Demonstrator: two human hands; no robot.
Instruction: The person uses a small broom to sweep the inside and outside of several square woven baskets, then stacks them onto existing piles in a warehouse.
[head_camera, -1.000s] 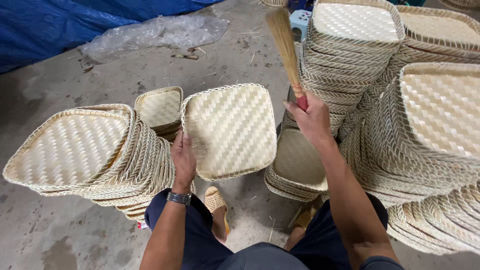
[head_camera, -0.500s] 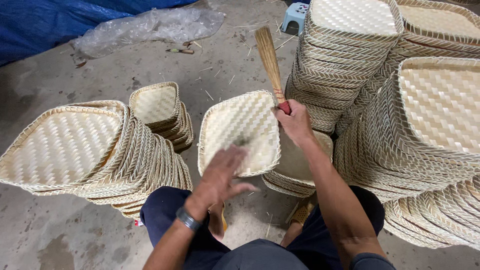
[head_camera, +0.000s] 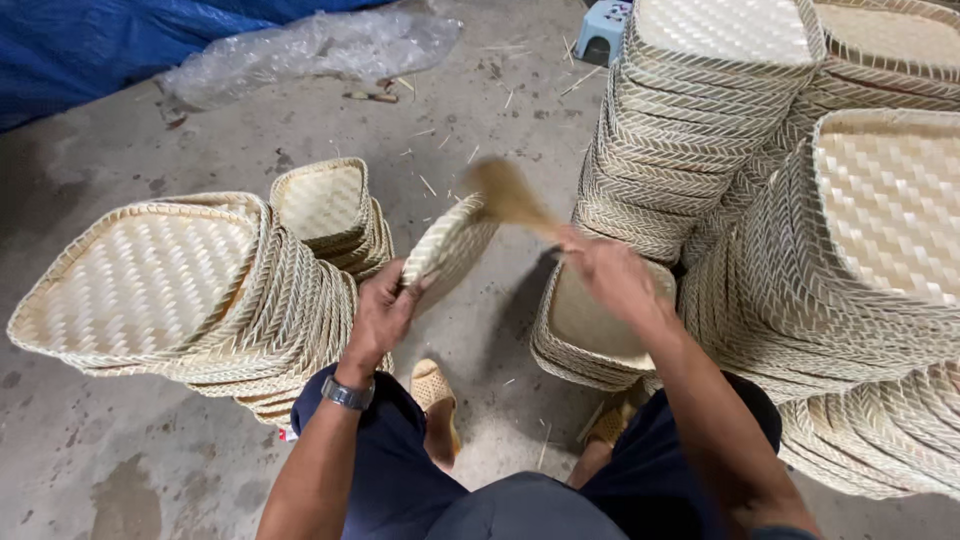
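Observation:
My left hand (head_camera: 381, 314) grips the near edge of a square woven bamboo tray (head_camera: 447, 249), held up on edge so I see mostly its rim. My right hand (head_camera: 607, 274) holds a straw hand brush (head_camera: 507, 195) by its handle; the blurred bristles lie against the tray's upper corner. Below my right hand a short stack of the same trays (head_camera: 590, 335) stands on the floor between my knees.
A leaning pile of woven trays (head_camera: 170, 290) lies at my left, with a smaller stack (head_camera: 330, 210) behind it. Tall stacks (head_camera: 800, 200) fill the right side. On the concrete floor behind lie a clear plastic sheet (head_camera: 310, 50), a blue tarp (head_camera: 100, 45) and a small blue stool (head_camera: 605, 30).
The tray has turned from flat-on to edge-on in my left hand, which regripped it. The brush has swung down from upright onto the tray.

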